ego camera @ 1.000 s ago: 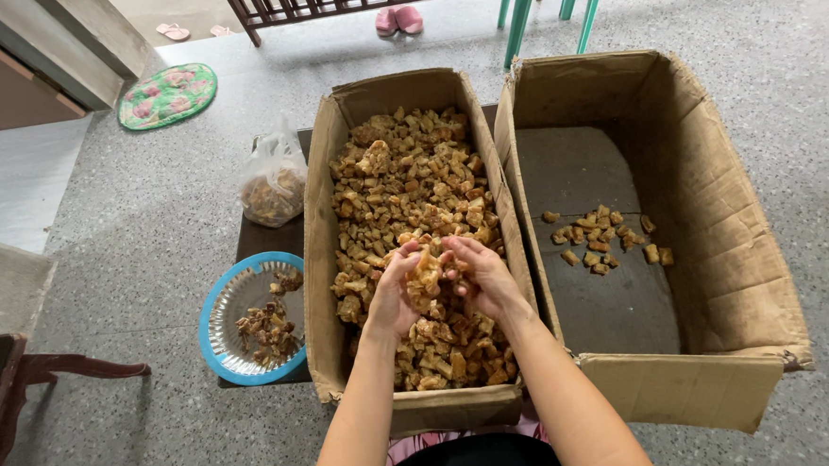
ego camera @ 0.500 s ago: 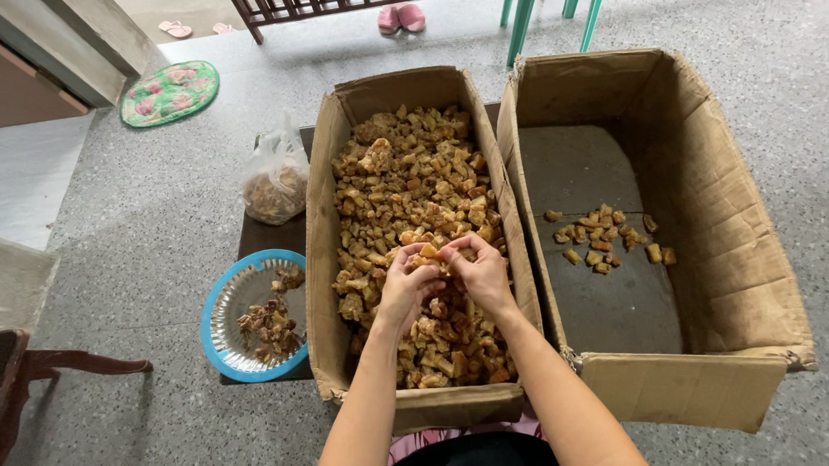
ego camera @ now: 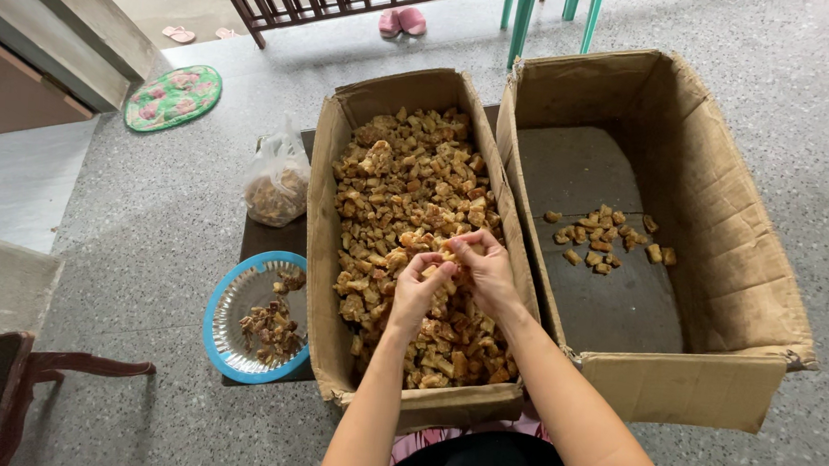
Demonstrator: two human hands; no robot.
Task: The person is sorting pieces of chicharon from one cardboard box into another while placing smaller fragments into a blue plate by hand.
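Both hands, left hand (ego camera: 418,282) and right hand (ego camera: 485,265), pinched one brown chunk (ego camera: 441,266) together above the full cardboard box (ego camera: 322,257), apparently to pull it apart.

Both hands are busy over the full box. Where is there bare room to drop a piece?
The right-hand box has bare floor all around its small cluster of pieces, mostly nearer its front wall. The blue-rimmed plate has bare room at its upper left. The full box is crowded beneath the left hand and right hand.

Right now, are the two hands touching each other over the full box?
Touching. The head view shows the left hand and right hand meeting at the fingertips, pinching one brown chunk above the full box.
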